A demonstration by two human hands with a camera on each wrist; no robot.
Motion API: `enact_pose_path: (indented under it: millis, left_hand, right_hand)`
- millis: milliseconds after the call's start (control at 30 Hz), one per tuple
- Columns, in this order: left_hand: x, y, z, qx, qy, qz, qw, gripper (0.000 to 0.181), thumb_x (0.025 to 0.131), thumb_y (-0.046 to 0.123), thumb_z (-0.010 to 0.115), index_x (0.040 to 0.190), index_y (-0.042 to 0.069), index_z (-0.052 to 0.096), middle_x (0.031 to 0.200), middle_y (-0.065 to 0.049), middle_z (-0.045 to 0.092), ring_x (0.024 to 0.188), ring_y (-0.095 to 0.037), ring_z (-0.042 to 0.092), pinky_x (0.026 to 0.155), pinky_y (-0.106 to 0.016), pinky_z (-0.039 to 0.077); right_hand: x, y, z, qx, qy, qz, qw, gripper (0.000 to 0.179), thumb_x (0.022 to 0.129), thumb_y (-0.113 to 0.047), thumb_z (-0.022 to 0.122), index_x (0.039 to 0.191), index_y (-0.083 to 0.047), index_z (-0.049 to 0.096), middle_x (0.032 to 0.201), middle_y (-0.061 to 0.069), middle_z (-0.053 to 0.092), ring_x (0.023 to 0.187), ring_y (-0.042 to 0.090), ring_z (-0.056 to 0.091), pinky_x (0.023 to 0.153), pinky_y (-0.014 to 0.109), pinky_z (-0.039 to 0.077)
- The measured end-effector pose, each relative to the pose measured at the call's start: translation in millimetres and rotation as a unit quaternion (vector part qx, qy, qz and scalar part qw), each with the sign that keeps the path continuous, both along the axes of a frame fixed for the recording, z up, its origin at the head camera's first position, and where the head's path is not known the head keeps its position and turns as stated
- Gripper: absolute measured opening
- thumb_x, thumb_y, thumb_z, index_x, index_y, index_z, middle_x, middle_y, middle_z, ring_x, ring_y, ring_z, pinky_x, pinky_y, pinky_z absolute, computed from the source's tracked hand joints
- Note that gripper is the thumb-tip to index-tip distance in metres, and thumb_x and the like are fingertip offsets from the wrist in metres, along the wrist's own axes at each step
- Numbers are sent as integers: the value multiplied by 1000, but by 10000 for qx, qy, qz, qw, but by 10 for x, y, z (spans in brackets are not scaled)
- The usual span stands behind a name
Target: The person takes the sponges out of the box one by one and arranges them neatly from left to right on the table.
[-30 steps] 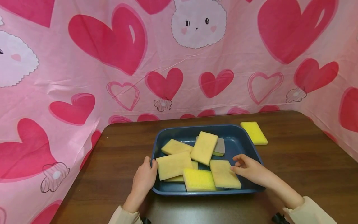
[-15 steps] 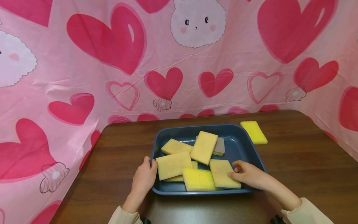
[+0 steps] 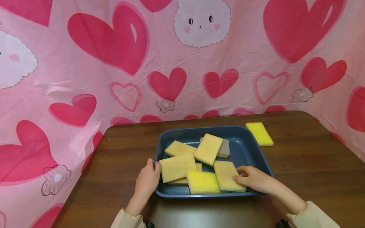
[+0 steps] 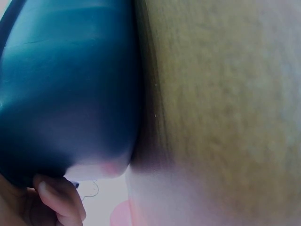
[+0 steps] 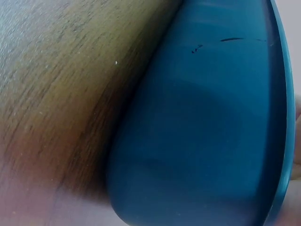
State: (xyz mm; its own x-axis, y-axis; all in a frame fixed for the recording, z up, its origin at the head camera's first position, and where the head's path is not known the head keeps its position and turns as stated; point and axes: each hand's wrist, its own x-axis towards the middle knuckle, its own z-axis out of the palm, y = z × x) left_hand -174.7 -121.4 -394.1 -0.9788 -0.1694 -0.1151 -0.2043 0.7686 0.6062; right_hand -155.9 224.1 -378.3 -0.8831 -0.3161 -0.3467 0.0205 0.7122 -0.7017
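Note:
A dark blue rectangular tray [image 3: 242,148] holds several pale yellow scouring sponges, loosely overlapping. My left hand [image 3: 147,179] grips the tray's left rim; its curled fingers show at the rim in the left wrist view. Inside the tray at the front right, my right hand [image 3: 253,179] pinches the right edge of a sponge [image 3: 226,174], thumb on top and fingers partly hidden. Beside that sponge lies a brighter yellow sponge [image 3: 203,182]. Another pale sponge [image 3: 178,167] rests on others near the left wall. In the right wrist view the tray's outer wall [image 5: 202,117] hides most of the hand.
A bright yellow sponge [image 3: 259,134] lies on the brown wooden table [image 3: 125,148], just outside the tray's back right corner. One sponge with its grey side up [image 3: 224,148] sits partly under another [image 3: 209,148]. A pink heart-patterned cloth [image 3: 199,60] hangs behind the table.
My right hand has come down onto the front right sponge and taken its edge between thumb and fingers; that sponge has shifted very slightly. My left hand stays on the tray rim.

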Motion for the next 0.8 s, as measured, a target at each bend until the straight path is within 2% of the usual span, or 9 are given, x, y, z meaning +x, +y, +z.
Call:
enact_pose_path:
  millis: [433, 600, 800]
  left_hand:
    - [-4, 11, 0, 29, -57, 20, 10000, 32, 99, 33, 34, 94, 4, 47, 64, -8, 41, 58, -21, 46, 52, -29, 33]
    - [-6, 10, 0, 35, -75, 12, 10000, 32, 99, 33, 34, 95, 4, 47, 64, -8, 42, 58, -21, 46, 52, -30, 33]
    - [-1, 8, -1, 22, -69, 33, 10000, 32, 99, 33, 34, 96, 4, 47, 64, -8, 42, 58, -21, 46, 52, -30, 32]
  right_hand:
    - [42, -17, 8, -104, -170, -166, 9997, 63, 93, -33, 56, 130, 16, 41, 100, 13, 64, 87, 19, 59, 70, 34, 47]
    - [62, -30, 18, -345, -189, -339, 9987, 62, 93, -31, 57, 130, 16, 40, 90, 10, 62, 75, 17, 56, 66, 32, 45]
    - [82, -41, 46, -738, -245, -538, 9955, 63, 92, -28, 59, 130, 17, 38, 82, 8, 57, 70, 17, 56, 64, 32, 51]
